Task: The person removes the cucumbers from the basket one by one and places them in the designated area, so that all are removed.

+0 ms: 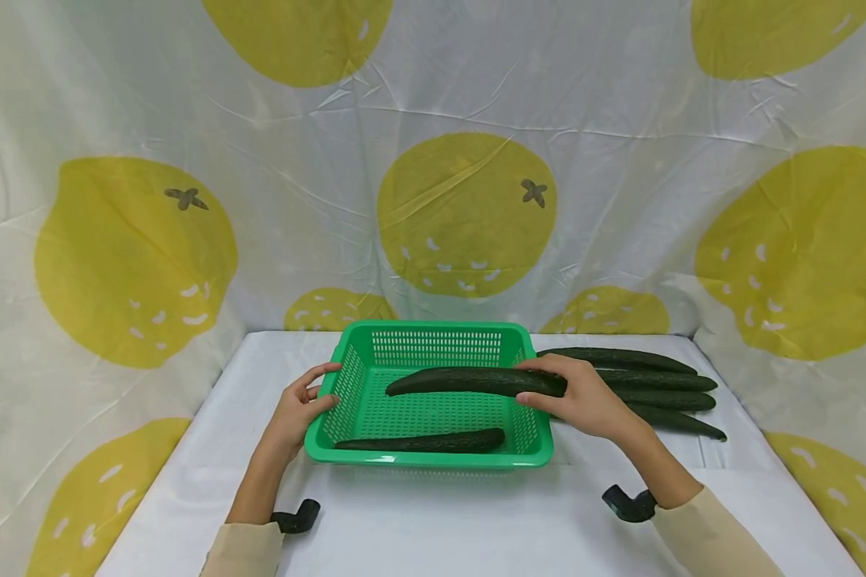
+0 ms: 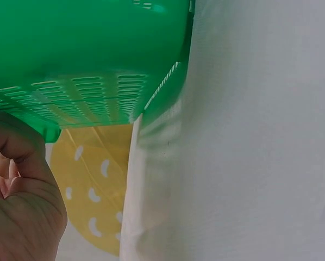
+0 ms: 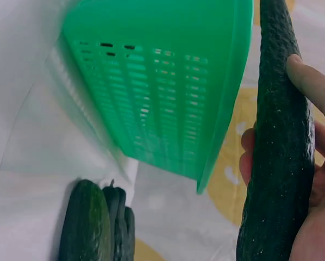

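A green plastic basket (image 1: pixel 433 459) with slotted walls stands in the middle of the table. My left hand (image 1: pixel 292 413) grips its left rim, fingers and thumb at the edge; the left wrist view has that hand (image 2: pixel 26 201) below the basket wall (image 2: pixel 92 43). Above the basket's right side, my right hand (image 1: pixel 584 397) holds a long dark green cucumber (image 1: pixel 462 381), which reaches leftward over the inside. Up close in the right wrist view, thumb and fingers wrap this cucumber (image 3: pixel 282 141). A second cucumber (image 1: pixel 433 442) lies inside along the near wall.
Several more cucumbers (image 1: pixel 657 380) lie side by side on the white-covered table (image 1: pixel 433 529), right of the basket. A white cloth backdrop (image 1: pixel 317 216) printed with yellow fruit rises behind the table and along both sides. Each wrist wears a black device.
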Demonstrator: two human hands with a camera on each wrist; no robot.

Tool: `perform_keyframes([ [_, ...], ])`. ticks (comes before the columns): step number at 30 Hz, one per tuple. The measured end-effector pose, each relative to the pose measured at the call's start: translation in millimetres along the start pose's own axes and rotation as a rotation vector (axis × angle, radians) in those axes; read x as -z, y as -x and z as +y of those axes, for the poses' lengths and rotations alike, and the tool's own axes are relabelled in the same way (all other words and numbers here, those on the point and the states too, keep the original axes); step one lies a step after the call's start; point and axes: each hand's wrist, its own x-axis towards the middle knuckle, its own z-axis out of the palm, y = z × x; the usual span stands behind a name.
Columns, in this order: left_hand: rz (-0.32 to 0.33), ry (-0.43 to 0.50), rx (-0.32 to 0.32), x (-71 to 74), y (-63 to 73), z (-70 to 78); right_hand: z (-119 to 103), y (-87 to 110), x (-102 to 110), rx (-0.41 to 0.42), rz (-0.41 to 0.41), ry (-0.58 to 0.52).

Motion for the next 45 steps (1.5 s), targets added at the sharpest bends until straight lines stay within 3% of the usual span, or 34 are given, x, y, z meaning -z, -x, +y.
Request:
perform_keyframes([
  [12, -0.001, -0.006, -0.019, 0.7, 0.7, 2.1, 15.9, 24.1, 20.8, -0.03, 0.074, 0.08],
  [28, 0.0, -0.004, -0.014, 1.4, 0.6, 2.5, 44.9, 59.3, 47.5, -0.131, 0.152, 0.136],
  [45, 0.015, -0.013, 0.016, 0.1, -0.4, -1.3, 79.0, 103.3, 90.4, -0.189, 0.18, 0.204],
])
